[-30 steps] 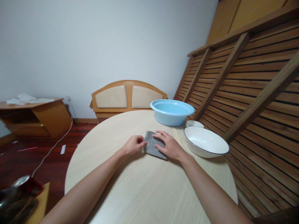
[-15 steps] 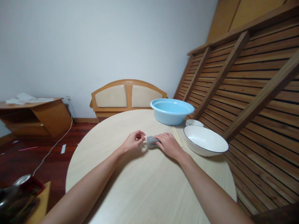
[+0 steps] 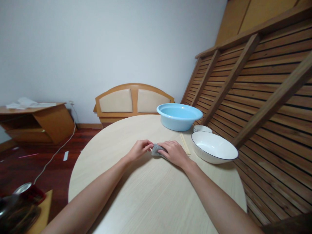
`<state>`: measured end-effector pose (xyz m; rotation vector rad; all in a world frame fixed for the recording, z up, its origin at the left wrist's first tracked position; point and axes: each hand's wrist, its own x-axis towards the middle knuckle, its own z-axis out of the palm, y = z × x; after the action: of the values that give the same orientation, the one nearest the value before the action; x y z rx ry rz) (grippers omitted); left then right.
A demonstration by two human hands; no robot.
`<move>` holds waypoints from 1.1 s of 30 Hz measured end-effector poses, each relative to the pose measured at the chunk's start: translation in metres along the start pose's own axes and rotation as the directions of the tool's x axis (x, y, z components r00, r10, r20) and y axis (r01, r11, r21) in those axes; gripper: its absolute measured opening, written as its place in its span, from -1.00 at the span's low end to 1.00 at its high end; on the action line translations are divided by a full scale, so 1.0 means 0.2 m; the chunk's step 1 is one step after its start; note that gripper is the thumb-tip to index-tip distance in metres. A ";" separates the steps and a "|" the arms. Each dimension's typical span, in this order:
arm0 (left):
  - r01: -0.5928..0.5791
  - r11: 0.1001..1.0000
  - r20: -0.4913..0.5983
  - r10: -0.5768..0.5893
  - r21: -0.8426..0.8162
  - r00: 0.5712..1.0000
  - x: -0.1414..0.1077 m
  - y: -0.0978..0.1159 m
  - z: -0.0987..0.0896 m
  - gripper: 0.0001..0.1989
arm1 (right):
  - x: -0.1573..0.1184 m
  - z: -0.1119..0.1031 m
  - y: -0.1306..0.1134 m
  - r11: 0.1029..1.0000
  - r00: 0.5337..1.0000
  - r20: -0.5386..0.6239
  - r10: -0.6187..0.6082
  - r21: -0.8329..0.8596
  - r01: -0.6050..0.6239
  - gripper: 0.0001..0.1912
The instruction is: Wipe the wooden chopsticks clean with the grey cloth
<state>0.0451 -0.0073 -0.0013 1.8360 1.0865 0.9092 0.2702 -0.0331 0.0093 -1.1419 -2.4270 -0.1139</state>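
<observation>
Left arm: stretched forward from the lower left, its forearm low over the desk [image 3: 151, 195].
Left hand [image 3: 140, 150]: fingers bent, thumb and fingertips brought close together at the cloth's left edge; whether they grip it, I cannot tell.
Right arm: angled in from the lower right, palm turned down.
Right hand [image 3: 174, 152]: mostly closed over the bunched cloth, fingers across the top, thumb along the near side.
Gray cloth [image 3: 156, 150]: between the two hands, mid-desk, partly covered by the right one.
Blue basin [image 3: 179, 123]: upright near the far edge; its blue inner wall shows, its bottom is hidden.
Large white bowl [image 3: 214, 148]: upright at the right, dark-rimmed, bare white inside.
Small bowl [image 3: 202, 129]: behind the large one, partly hidden; contents unclear.
Pale sticks [image 3: 184, 143]: lying between right hand and large bowl.
</observation>
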 end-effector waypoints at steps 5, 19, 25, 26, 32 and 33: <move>-0.080 0.974 0.038 0.073 0.210 0.997 -0.02 0.02 -0.02 -0.54 | 0.00 -0.01 -0.02 0.999 0.999 0.031 -0.015 0.041 0.013 -0.77; -0.186 0.733 0.053 0.201 0.655 0.978 -0.03 0.03 0.00 -0.69 | 0.03 0.02 -0.02 0.996 0.997 -0.050 -0.054 0.074 0.057 -0.86; -0.090 0.817 -0.034 0.133 0.569 0.991 -0.05 0.05 -0.04 -0.65 | 0.01 -0.01 0.02 1.000 0.997 -0.083 -0.010 0.021 0.011 -0.86; -0.069 0.833 -0.051 0.116 0.549 0.992 -0.05 0.05 -0.03 -0.64 | 0.01 -0.01 0.02 1.000 0.996 -0.085 -0.003 0.013 0.004 -0.85; -0.035 0.878 -0.074 0.080 0.478 0.994 -0.06 0.06 0.02 -0.62 | 0.01 -0.01 -0.01 1.000 0.998 -0.068 -0.007 -0.008 0.006 -0.81; -0.040 0.880 -0.063 0.079 0.473 0.995 -0.06 0.06 0.03 -0.62 | 0.01 0.00 -0.02 1.000 0.998 -0.060 -0.015 -0.007 0.015 -0.81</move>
<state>0.0497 -0.0233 0.0049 2.2537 1.4024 0.8047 0.2669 -0.0346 0.0112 -1.1073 -2.3845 -0.1588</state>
